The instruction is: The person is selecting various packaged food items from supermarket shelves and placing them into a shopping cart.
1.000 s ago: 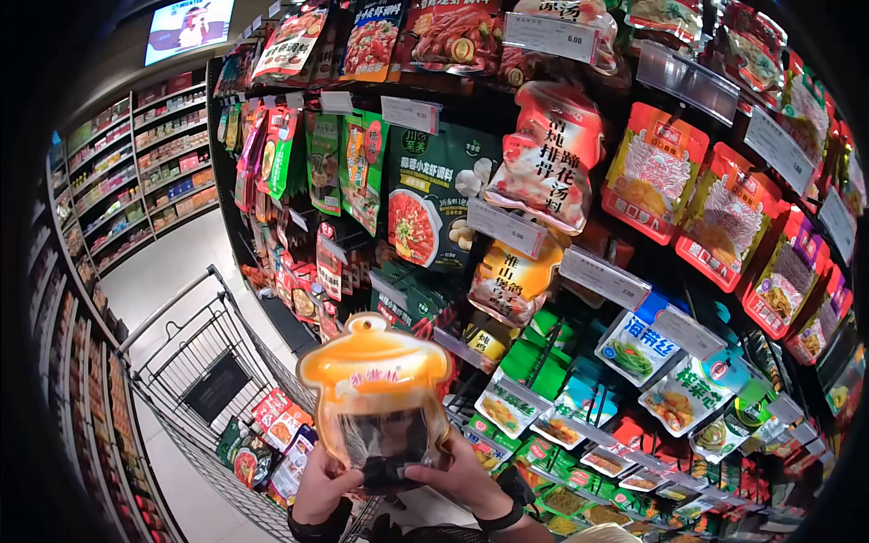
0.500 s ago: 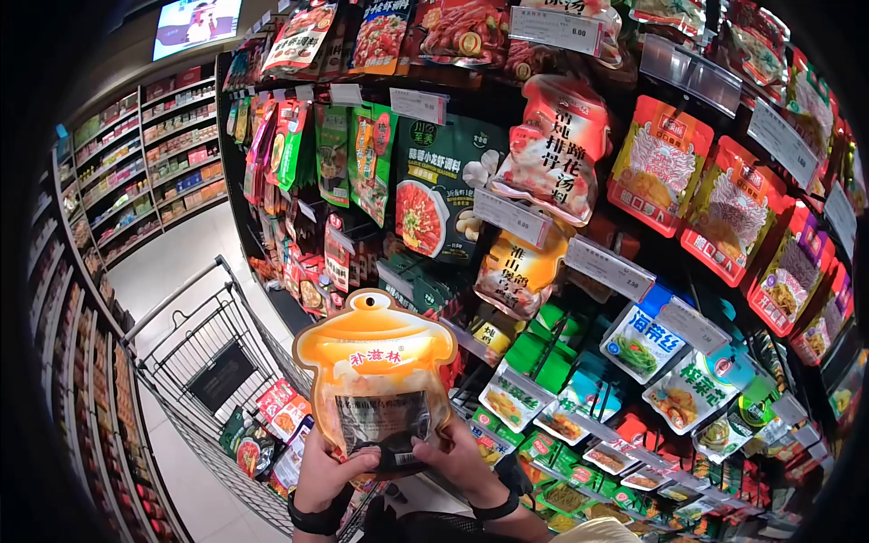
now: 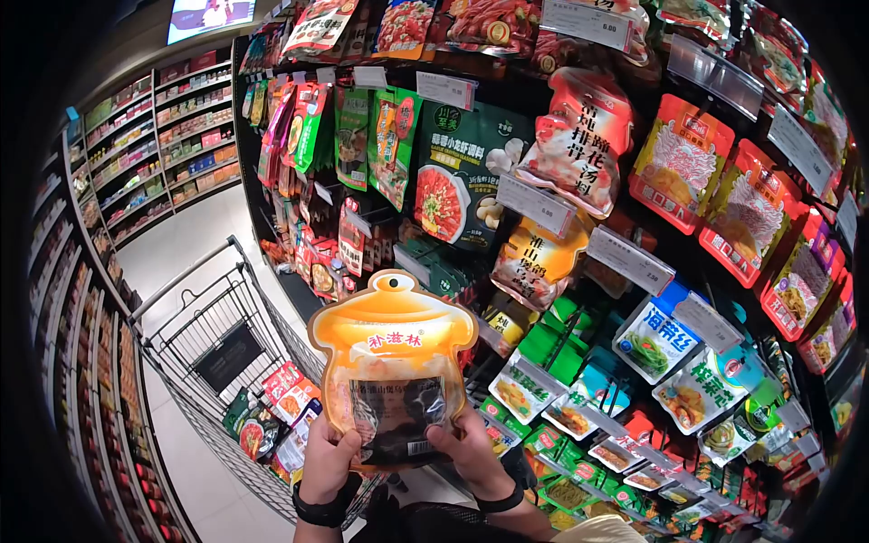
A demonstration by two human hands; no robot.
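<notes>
Supermarket aisle, packet rack alongside.
Left hand and right hand grip the orange pouch by its bottom corners, off the rack, beside the cart rim; not yet among the packets inside.
</notes>
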